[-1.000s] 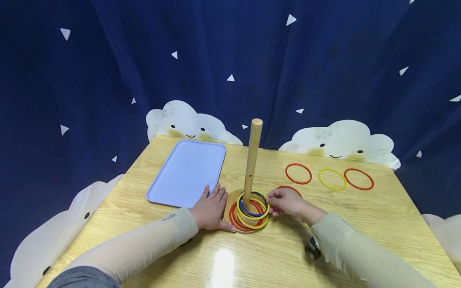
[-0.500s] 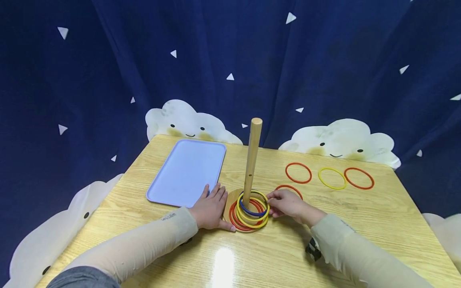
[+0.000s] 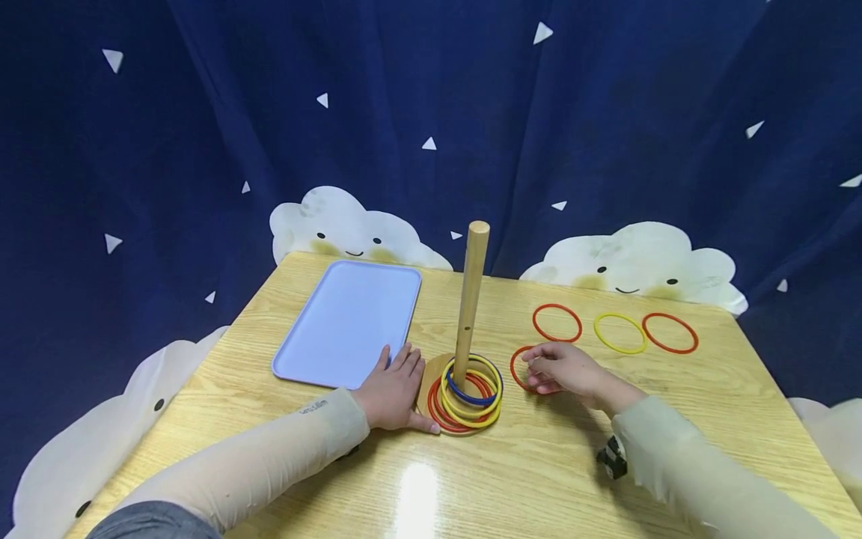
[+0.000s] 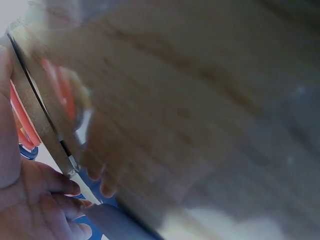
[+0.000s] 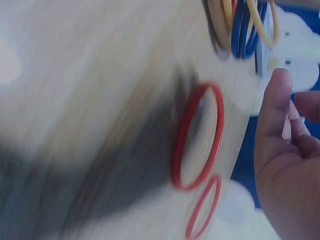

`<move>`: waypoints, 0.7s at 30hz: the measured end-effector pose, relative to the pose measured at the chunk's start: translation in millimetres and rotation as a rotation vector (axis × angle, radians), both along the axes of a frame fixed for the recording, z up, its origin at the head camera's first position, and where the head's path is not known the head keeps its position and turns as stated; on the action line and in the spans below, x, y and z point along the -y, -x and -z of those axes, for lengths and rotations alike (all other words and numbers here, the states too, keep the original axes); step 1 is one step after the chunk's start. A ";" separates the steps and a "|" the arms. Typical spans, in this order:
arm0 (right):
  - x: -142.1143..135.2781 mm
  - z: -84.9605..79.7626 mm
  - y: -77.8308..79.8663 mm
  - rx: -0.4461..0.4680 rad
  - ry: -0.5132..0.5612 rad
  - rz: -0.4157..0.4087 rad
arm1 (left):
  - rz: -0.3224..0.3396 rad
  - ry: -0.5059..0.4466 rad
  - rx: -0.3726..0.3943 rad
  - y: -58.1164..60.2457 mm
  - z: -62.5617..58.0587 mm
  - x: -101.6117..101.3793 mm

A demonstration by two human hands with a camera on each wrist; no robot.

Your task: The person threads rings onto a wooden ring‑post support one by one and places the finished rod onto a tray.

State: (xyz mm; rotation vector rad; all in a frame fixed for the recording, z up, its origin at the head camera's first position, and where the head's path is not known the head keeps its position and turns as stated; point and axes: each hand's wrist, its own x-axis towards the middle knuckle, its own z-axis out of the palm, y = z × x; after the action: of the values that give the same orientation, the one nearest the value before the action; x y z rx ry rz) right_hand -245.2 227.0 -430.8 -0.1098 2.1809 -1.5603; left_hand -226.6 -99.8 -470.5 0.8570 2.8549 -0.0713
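A wooden ring-toss stand [image 3: 473,292] rises from a round base in the head view. Red rings [image 3: 438,419], yellow rings [image 3: 500,391] and blue rings [image 5: 235,40] lie around the foot of its peg. My left hand [image 3: 396,391] rests with spread fingers against the base's left side, thumb at its front edge. My right hand [image 3: 566,372], right of the stand, has loosely bent fingers and holds nothing. It hovers over a red ring [image 3: 513,368] on the table, hiding that ring's right part. In the right wrist view the thumb and fingers are apart.
A lavender tray [image 3: 350,322] lies on the wooden table [image 3: 471,486] at the back left, close to my left fingertips. Along the back right lie a red ring [image 3: 536,326], a yellow ring [image 3: 619,352] and another red ring [image 3: 673,352]. A dark blue curtain [image 3: 431,90] hangs behind.
My right hand has let go of the rings at the stand and moved right, over the nearby red ring. The left hand has stayed in place.
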 end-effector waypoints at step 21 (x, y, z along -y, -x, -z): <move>-82.1 17.4 6.4 0.044 -0.150 0.104 | 0.007 -0.002 0.001 -1.3 0.9 0.3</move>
State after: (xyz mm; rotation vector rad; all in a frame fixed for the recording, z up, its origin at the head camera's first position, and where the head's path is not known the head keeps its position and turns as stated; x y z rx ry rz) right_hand -251.7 309.1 -448.2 0.0849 2.2922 -1.4329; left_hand -225.4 -100.1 -471.4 0.8667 2.8519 -0.0692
